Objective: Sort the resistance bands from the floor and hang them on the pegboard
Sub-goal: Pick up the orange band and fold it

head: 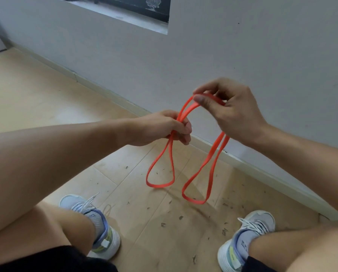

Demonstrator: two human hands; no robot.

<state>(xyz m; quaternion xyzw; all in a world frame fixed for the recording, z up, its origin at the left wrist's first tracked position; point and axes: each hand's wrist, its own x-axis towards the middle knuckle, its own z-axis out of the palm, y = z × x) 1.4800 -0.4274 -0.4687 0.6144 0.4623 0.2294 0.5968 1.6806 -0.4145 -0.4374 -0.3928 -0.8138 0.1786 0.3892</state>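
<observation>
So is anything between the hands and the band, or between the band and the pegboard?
Nothing: the left hand and right hand both grip the orange band. No pegboard shows in this view, so that path can't be judged.

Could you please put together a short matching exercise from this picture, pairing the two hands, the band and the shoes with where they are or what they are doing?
Column one:
1. left hand
2. right hand
3. orange resistance band
4. pale sneakers

Column two:
A. hangs in two loops above the wooden floor
B. pinches the top of the band, the higher of the two
C. flat on the floor, at the bottom of the view
D. grips the doubled strands in a fist, the lower of the two

Pairs: 1-D, 2-B, 3-A, 4-C
</observation>
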